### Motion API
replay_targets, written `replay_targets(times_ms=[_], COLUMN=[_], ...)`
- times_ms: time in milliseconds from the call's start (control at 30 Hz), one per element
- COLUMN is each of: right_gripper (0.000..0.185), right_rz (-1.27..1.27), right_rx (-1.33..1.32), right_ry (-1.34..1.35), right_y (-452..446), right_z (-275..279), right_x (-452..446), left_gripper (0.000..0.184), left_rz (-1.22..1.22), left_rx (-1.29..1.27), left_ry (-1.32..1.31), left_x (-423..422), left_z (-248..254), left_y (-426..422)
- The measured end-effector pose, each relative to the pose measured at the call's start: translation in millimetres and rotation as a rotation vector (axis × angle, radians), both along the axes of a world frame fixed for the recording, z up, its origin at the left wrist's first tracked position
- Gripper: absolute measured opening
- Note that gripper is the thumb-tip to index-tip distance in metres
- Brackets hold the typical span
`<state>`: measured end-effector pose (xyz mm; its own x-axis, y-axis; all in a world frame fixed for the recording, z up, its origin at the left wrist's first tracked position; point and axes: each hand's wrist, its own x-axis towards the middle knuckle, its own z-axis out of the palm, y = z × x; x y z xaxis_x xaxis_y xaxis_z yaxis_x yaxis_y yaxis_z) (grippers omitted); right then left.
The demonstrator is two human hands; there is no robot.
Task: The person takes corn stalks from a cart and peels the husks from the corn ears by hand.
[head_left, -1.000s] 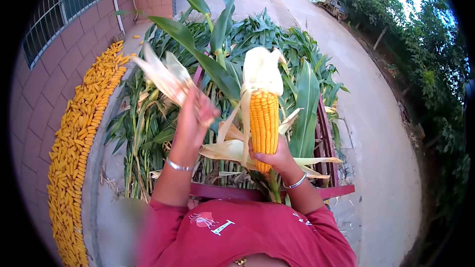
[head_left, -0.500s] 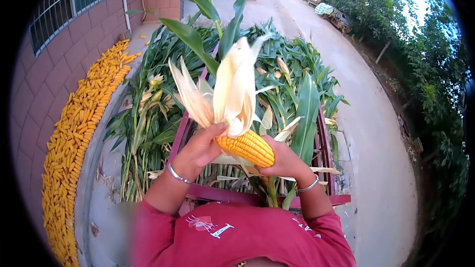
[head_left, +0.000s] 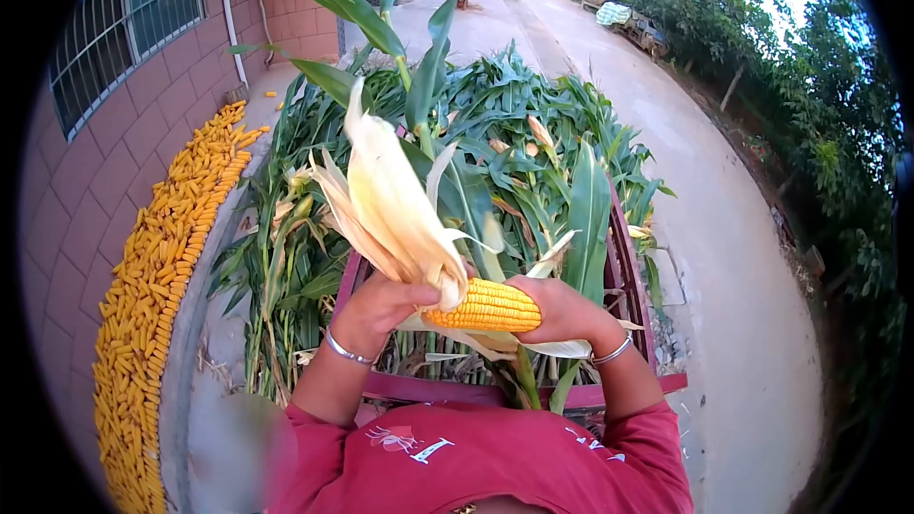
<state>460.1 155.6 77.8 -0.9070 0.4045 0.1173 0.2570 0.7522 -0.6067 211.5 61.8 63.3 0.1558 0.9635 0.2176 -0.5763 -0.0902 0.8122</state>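
Observation:
A yellow corn ear (head_left: 487, 306) lies nearly level between my hands, its kernels bare in the middle. My left hand (head_left: 386, 303) is closed around the base of the pale husk (head_left: 395, 195), where it joins the ear's left end. The peeled husk leaves point up and to the left. My right hand (head_left: 560, 309) wraps round the ear's right end and hides its tip. Just behind and below my hands, a green corn stalk (head_left: 526, 373) stands in front of the cart's dark red frame (head_left: 409, 386), with loose husk leaves beside it.
Green corn stalks (head_left: 533, 100) are piled on the cart ahead. Husked corn ears (head_left: 152, 314) lie in a long heap along the brick wall (head_left: 114, 171) on the left. A concrete road (head_left: 733, 324) runs along the right, bordered by trees (head_left: 819, 152).
My left hand first let loose husk go and took hold of the husk base. The ear has turned from upright to nearly level, and the husk has tilted further left and down.

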Motion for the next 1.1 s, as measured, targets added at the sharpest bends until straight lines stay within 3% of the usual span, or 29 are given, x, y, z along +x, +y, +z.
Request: replay_targets(times_ms=[67,100,133,200,333,367,433,467,500,633,800,900,933,1000,1100], right_gripper=[0.053,0.053,0.053,0.053,0.053,0.054,0.054,0.055,0.055,0.056,0.057,0.053,0.053,0.049,0.044], right_rz=[0.021,0.046,0.045,0.042,0.061,0.091,0.056,0.024,-0.004,-0.073,-0.213,-0.166,-0.169,-0.035,0.063], right_rx=[0.016,0.039,0.037,0.095,0.098,0.116,0.144,0.181,0.222,0.265,0.239,0.203,0.200,-0.068,-0.121], right_ry=[-0.024,-0.052,-0.050,-0.094,-0.113,-0.057,-0.071,-0.090,-0.109,0.025,0.110,0.119,0.121,0.075,0.045], right_y=[3,5,6,5,7,11,13,15,17,18,2,-1,0,6,20], right_z=[-1,0,2,6,29,27,28,30,30,15,19,23,27,35,38], right_x=[1,1,1,0,3,5,6,5,5,0,-9,-4,-3,1,1], left_gripper=[0.055,0.052,0.052,0.042,0.034,0.022,0.020,0.022,0.029,0.033,0.031,0.030,0.030,0.032,0.037], left_rz=[-0.023,-0.004,-0.006,-0.049,-0.135,-0.030,-0.066,-0.099,0.149,0.384,0.385,0.049,0.048,-0.188,-0.187], left_rx=[0.092,0.146,0.144,-0.094,0.051,0.066,0.105,0.153,0.073,0.003,-0.045,0.075,0.071,0.258,0.348], left_ry=[0.126,0.344,0.346,0.003,-0.152,-0.054,-0.145,-0.242,-0.194,-0.438,-0.539,-0.453,-0.450,-0.391,-0.209], left_x=[-3,-5,-7,-9,-2,-8,1,9,22,23,7,5,5,6,4], left_z=[-4,-1,0,-4,20,2,12,20,33,46,50,61,62,61,63], left_y=[3,3,4,5,2,9,16,20,17,35,47,39,38,35,33])
